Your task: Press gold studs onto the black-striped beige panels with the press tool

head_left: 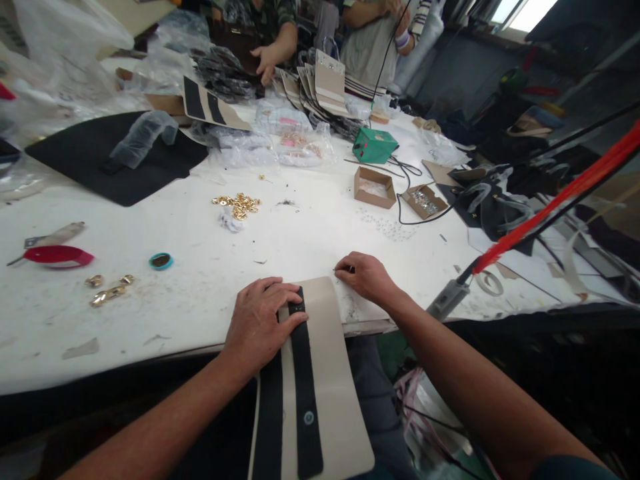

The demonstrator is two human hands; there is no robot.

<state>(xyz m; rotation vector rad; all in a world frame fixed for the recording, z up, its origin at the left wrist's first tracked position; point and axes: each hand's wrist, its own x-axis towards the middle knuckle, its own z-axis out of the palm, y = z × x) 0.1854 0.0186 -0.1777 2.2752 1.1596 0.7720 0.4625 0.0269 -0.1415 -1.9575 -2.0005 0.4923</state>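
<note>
A beige panel with black strips (pixel 333 373) hangs over the table's front edge toward my lap. One black strap (pixel 305 373) runs down it, with a round metal snap (pixel 309 418) near its lower end. My left hand (pixel 263 320) is closed on the panel's upper left part, thumb and fingers around the strap's top end, where tiny metal bits show. Just right of the panel, my right hand (pixel 367 277) rests low over the tabletop with its fingertips pinched together. Whatever lies between those fingertips is too small to name.
Gold hardware (pixel 240 205), a red-handled tool (pixel 59 256) and a small blue-rimmed dish (pixel 161 261) lie left. Small cardboard boxes (pixel 374 188), a green device (pixel 375 145) and a red-wrapped cable (pixel 555 200) are right. Stacked panels (pixel 330 83) and two people stand behind.
</note>
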